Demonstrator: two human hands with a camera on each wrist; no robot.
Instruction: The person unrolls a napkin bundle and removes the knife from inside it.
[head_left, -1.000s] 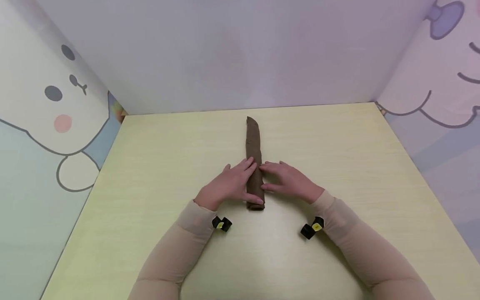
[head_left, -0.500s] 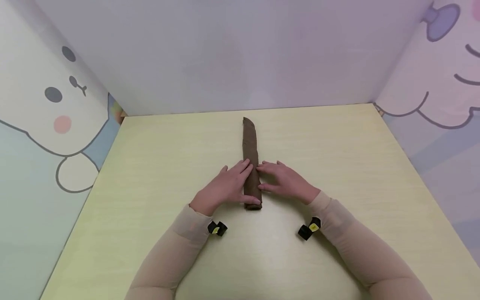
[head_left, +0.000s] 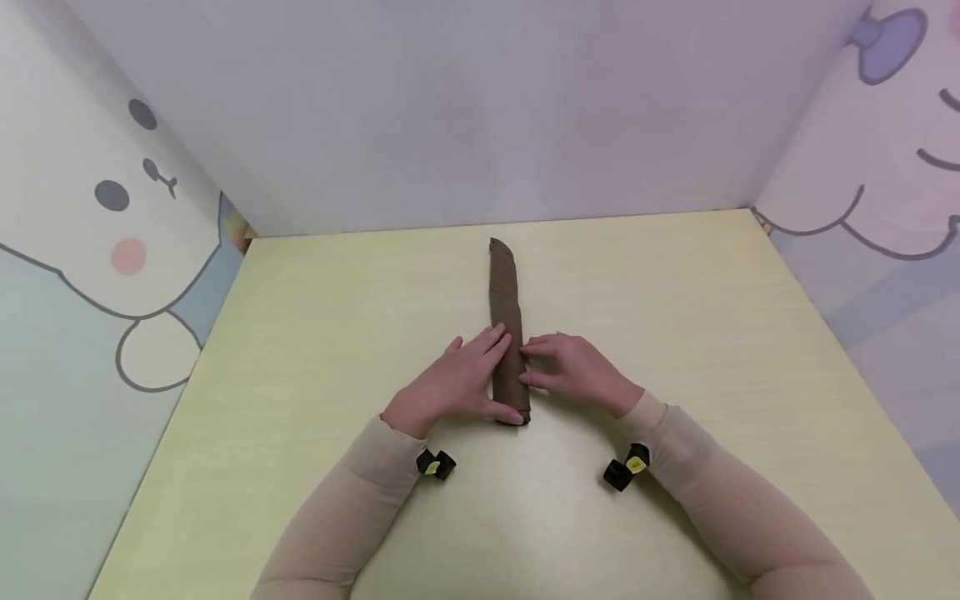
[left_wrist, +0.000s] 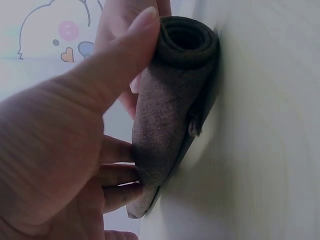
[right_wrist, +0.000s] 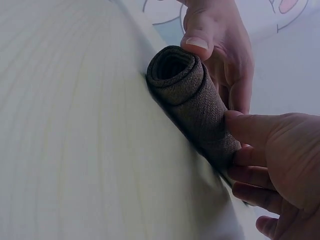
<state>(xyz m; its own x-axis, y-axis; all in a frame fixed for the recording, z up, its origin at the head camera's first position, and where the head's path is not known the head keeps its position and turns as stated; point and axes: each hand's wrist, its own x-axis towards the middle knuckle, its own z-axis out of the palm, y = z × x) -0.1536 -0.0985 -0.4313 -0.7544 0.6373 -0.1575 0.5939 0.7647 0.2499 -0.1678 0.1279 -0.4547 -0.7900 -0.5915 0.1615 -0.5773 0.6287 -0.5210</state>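
Note:
A brown woven cloth (head_left: 504, 287), rolled into a long narrow tube, lies on the table pointing away from me. Its spiral near end shows in the left wrist view as a hollow roll (left_wrist: 167, 97). My left hand (head_left: 457, 379) lies across the roll from the left, fingertips on top and thumb at the near end. From the right, my right hand (head_left: 577, 371) touches the roll's side with thumb and fingertips. Up close in the right wrist view, the right fingers (right_wrist: 255, 177) rest against the cloth (right_wrist: 205, 112) near the tabletop. The far part of the roll is untouched.
The pale wooden table (head_left: 337, 292) extends around the roll, with its far edge against a plain wall (head_left: 480, 108). Cartoon-printed panels (head_left: 82, 250) stand at the left and right sides. Small black cameras (head_left: 618, 473) sit at both wrists.
Both hands keep to the cloth roll, with little movement. The right fingertips have slid slightly toward the near end, and the left thumb now sits lower over that end.

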